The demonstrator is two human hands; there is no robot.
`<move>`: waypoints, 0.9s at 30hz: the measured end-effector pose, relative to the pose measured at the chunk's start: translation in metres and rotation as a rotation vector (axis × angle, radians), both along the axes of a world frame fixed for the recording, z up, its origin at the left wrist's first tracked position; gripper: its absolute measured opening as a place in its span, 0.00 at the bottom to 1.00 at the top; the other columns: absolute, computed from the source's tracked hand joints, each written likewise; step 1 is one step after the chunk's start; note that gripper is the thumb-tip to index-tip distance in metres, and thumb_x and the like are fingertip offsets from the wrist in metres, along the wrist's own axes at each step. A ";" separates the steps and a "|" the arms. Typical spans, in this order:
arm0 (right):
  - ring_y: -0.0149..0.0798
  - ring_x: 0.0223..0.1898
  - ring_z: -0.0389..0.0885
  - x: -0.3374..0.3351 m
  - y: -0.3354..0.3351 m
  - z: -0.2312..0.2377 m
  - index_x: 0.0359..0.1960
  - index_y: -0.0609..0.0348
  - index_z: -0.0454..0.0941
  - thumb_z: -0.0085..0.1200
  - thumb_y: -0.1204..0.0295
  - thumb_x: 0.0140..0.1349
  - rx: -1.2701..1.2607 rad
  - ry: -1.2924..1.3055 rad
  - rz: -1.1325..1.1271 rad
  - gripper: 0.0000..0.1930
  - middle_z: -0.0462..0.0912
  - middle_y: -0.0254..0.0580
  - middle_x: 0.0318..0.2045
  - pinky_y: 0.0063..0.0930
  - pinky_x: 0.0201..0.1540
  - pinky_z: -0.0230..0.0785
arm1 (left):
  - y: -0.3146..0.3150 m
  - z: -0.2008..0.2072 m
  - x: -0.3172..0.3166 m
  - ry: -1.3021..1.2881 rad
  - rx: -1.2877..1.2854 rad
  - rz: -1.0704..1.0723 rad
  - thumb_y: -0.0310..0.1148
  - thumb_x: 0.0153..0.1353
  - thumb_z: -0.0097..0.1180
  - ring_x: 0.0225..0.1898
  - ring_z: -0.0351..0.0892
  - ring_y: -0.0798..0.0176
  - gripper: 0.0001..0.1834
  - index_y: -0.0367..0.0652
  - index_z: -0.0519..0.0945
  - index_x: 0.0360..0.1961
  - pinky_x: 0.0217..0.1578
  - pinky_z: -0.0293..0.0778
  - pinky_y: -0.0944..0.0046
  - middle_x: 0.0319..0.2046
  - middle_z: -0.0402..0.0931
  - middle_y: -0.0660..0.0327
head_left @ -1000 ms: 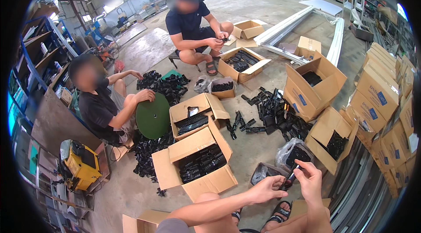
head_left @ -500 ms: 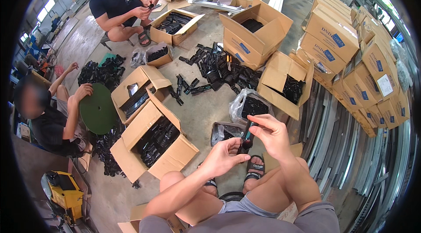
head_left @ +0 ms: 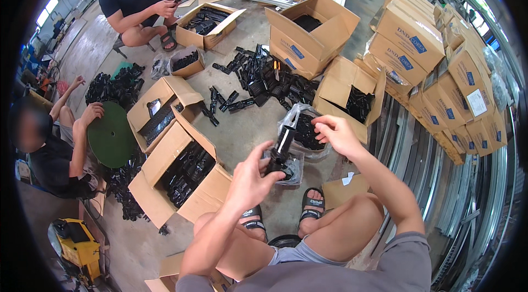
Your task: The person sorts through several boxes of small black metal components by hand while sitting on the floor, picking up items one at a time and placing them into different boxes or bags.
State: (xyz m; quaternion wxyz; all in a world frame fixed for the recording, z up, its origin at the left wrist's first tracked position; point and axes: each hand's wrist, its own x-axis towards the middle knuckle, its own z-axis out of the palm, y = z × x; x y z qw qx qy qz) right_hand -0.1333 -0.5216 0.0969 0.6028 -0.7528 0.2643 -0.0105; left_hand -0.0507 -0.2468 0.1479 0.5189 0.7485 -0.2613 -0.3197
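My left hand (head_left: 248,175) is closed around a black plastic part (head_left: 284,141), a long tube-like piece with a shiny upper side, held tilted upward above the floor. My right hand (head_left: 336,133) is over the right side of a box lined with a clear bag (head_left: 309,152), which holds many small black pieces (head_left: 306,130). Its thumb and fingers are curved and apart, and I see nothing between them. Below the held part stands a smaller bag-lined box (head_left: 292,174), partly hidden by my left hand and the part.
Loose black parts (head_left: 258,80) lie piled ahead. Open cartons (head_left: 217,187) of parts stand left and beyond. Stacked cartons (head_left: 410,44) and long metal profiles (head_left: 410,152) fill the right. One co-worker (head_left: 129,3) sits far left; another (head_left: 60,149) holds a green disc (head_left: 114,135).
My right hand has left the black part and moved to the bag-lined box. My left hand has shifted left, keeping the part. The view has shifted slightly.
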 end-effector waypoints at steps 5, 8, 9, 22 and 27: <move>0.47 0.45 0.86 0.017 -0.047 -0.112 0.45 0.54 0.87 0.58 0.68 0.63 -0.571 0.470 0.242 0.11 0.87 0.51 0.43 0.41 0.48 0.78 | -0.002 0.014 0.019 -0.138 0.109 0.077 0.23 0.53 0.67 0.40 0.86 0.43 0.40 0.46 0.65 0.68 0.43 0.77 0.54 0.37 0.86 0.48; 0.55 0.45 0.85 0.028 -0.062 -0.185 0.45 0.52 0.86 0.59 0.70 0.61 -0.746 0.520 0.214 0.11 0.86 0.54 0.41 0.46 0.48 0.77 | -0.006 0.008 0.022 -0.253 0.141 0.073 0.22 0.53 0.68 0.33 0.86 0.60 0.40 0.46 0.66 0.67 0.38 0.77 0.62 0.38 0.87 0.53; 0.58 0.44 0.84 0.038 -0.054 -0.202 0.46 0.52 0.85 0.60 0.70 0.60 -0.761 0.517 0.192 0.12 0.86 0.54 0.40 0.48 0.48 0.77 | -0.004 0.006 0.021 -0.277 0.158 0.081 0.22 0.53 0.68 0.34 0.86 0.58 0.40 0.46 0.66 0.67 0.38 0.77 0.62 0.38 0.87 0.53; 0.58 0.42 0.83 0.060 -0.002 -0.258 0.41 0.58 0.76 0.56 0.70 0.65 -0.882 0.255 0.086 0.07 0.83 0.53 0.38 0.51 0.45 0.75 | 0.005 -0.014 0.037 -0.279 0.174 0.055 0.28 0.54 0.66 0.40 0.81 0.31 0.39 0.49 0.64 0.67 0.43 0.77 0.41 0.33 0.81 0.38; 0.66 0.41 0.82 0.055 -0.009 -0.215 0.43 0.61 0.69 0.50 0.69 0.70 -0.777 0.253 0.103 0.09 0.83 0.63 0.36 0.56 0.45 0.73 | 0.009 -0.017 0.036 -0.343 0.228 0.048 0.30 0.54 0.67 0.40 0.83 0.37 0.39 0.51 0.64 0.67 0.40 0.78 0.44 0.40 0.84 0.46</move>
